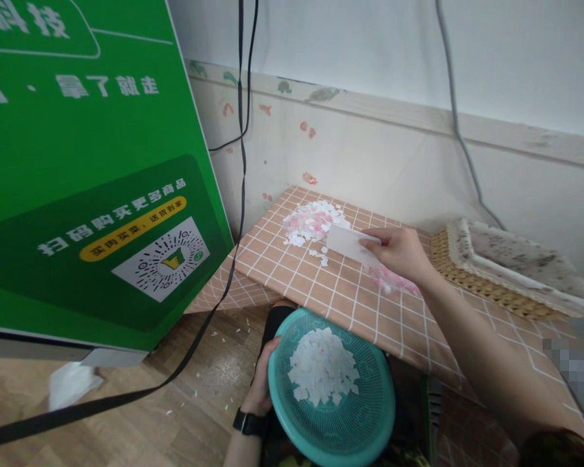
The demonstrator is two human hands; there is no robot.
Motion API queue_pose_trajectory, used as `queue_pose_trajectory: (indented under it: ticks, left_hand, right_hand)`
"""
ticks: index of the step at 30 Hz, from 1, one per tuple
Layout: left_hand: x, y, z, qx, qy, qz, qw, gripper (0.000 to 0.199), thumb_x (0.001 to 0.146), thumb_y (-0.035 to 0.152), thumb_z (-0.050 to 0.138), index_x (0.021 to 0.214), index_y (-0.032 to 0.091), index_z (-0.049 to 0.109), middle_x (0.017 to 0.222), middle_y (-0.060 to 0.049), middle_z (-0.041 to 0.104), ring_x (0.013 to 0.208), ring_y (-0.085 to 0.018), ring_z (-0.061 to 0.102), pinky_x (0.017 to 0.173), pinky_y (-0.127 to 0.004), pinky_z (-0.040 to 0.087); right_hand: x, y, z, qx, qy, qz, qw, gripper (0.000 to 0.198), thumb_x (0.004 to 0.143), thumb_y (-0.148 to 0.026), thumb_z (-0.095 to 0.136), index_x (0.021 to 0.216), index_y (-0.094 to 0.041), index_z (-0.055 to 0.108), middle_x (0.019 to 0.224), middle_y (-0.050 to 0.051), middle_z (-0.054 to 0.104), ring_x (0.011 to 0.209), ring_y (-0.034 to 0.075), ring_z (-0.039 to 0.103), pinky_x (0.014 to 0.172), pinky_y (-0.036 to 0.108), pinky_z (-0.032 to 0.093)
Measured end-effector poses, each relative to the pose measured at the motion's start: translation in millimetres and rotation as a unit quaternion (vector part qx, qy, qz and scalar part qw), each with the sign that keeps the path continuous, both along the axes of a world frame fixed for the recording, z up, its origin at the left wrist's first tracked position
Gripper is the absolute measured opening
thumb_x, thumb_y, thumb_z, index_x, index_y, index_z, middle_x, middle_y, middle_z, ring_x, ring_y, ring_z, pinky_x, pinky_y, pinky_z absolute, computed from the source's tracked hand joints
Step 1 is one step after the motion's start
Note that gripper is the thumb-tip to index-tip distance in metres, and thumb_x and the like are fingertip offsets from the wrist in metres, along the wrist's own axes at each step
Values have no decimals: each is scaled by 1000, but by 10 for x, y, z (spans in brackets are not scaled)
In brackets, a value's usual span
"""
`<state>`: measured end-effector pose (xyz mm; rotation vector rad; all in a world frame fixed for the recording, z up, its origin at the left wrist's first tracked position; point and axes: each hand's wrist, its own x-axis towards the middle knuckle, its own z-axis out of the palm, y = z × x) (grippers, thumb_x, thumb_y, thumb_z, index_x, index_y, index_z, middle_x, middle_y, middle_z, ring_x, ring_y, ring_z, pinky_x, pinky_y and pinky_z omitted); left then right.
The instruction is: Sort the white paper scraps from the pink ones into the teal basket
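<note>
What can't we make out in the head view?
- Head: left hand, most fingers hidden behind teal colander.
- Head: white card, held end covered by right hand.
- Head: pink scraps, partly hidden by that hand.
- Head: green sign, upper lettering cut off by frame edge.
- Head: lower-right patch, blurred by pixelation.

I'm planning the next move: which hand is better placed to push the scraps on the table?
Right, probably: the right hand holds a white card near the scraps; the left hand holds the teal basket.
</note>
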<state>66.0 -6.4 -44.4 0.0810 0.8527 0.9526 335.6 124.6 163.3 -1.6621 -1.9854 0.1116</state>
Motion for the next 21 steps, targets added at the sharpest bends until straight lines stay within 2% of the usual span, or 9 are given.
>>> queue_pose_trajectory:
  ticks: [5, 9, 15, 21]
  left_hand:
    - [2, -2, -4, 7, -22, -3, 1000, 24, 74, 37, 61, 80, 16, 70, 66, -1, 69, 69, -17, 61, 70, -28, 45]
    - [-7, -1, -32, 17, -17, -5, 1000, 23, 76, 37, 59, 79, 16, 70, 67, 0, 69, 69, -16, 61, 71, -27, 44]
    - [-9, 0, -76, 18, -22, -3, 1000, 22, 77, 36, 59, 83, 17, 69, 68, 0, 69, 70, -15, 61, 71, -26, 44]
    - [-4, 2, -46, 13, -26, -8, 1000, 23, 77, 37, 58, 79, 16, 69, 65, 0, 68, 69, -16, 61, 70, -26, 44]
  right_hand:
    - [30, -40, 2, -16, 26, -2, 1000, 28, 78, -32, 56, 97, -21, 72, 85, 5, 72, 68, 20, 66, 61, 31, 50]
    - [55, -48, 32, -50, 53, 37, 997, 26, 78, -31, 57, 95, -20, 72, 85, 4, 72, 69, 19, 66, 61, 29, 50]
    - [21, 6, -24, -18, 86, 5, 996, 30, 78, -33, 58, 100, -18, 71, 94, 7, 71, 73, 20, 66, 62, 30, 51]
    - [-29, -1, -78, -40, 85, 26, 995, 26, 77, -32, 58, 95, -19, 72, 89, 5, 72, 71, 20, 66, 61, 30, 51]
